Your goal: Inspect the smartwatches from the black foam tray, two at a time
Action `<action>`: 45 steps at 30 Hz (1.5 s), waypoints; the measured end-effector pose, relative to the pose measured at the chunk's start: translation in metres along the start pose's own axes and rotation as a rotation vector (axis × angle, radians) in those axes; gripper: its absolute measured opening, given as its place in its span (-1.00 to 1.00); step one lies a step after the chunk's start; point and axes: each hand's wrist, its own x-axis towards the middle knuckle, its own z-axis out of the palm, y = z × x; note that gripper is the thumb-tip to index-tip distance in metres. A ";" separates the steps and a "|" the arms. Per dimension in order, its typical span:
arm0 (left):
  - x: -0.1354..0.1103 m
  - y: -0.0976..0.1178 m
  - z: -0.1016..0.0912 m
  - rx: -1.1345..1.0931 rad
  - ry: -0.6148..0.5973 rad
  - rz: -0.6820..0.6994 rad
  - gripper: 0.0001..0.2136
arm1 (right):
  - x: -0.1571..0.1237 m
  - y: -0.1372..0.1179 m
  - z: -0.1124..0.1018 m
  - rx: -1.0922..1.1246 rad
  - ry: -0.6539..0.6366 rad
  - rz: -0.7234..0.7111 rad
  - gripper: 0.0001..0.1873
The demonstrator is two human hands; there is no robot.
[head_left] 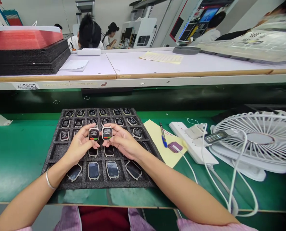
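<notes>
My left hand (81, 142) is closed on a smartwatch case (94, 134) without a strap, its screen lit with white text and a red and green bar. Close beside it, a second lit smartwatch case (107, 133) sits between the fingers and thumb of my right hand (122, 141). Both are held above a black foam tray (55, 150) divided into compartments. Several more watch cases lie in it; those in the far rows show text, while the nearest row, such as one watch (93, 170), has dark screens. My hands and forearms hide part of the tray.
Right of the tray lie yellow paper (150, 126), a blue pen (163, 136) and a purple charging pad (175, 147). Farther right are a white power strip (188, 142), cables and a white fan (258, 138). A raised shelf (128, 76) carries foam stacks (25, 53). People sit beyond.
</notes>
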 end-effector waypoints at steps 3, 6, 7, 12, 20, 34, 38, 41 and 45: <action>0.000 0.000 0.000 -0.003 0.002 0.008 -0.46 | 0.000 0.001 -0.001 -0.006 -0.007 0.000 -0.50; 0.000 -0.001 0.000 -0.002 0.002 0.013 -0.48 | 0.000 0.001 -0.001 -0.007 -0.010 -0.004 -0.50; 0.000 -0.001 -0.001 -0.001 0.003 0.013 -0.49 | 0.000 0.001 -0.001 -0.007 -0.011 -0.004 -0.49; 0.000 0.000 -0.001 0.005 0.007 0.013 -0.52 | -0.001 -0.001 0.002 -0.013 -0.011 0.000 -0.50; 0.000 0.001 0.000 -0.001 0.010 0.011 -0.52 | -0.001 -0.002 0.003 -0.015 -0.008 0.003 -0.51; 0.000 -0.003 0.000 0.041 0.021 0.035 -0.57 | -0.001 0.002 0.001 -0.032 -0.053 -0.008 -0.55; -0.001 -0.003 0.001 0.009 0.010 0.037 -0.54 | -0.001 0.001 0.002 -0.025 -0.036 -0.017 -0.54; -0.002 -0.002 0.001 -0.036 0.010 0.012 -0.49 | -0.001 0.000 0.002 -0.016 -0.013 -0.027 -0.50; -0.004 0.001 0.001 -0.070 0.011 -0.040 -0.52 | 0.000 0.001 0.001 -0.040 0.012 -0.034 -0.53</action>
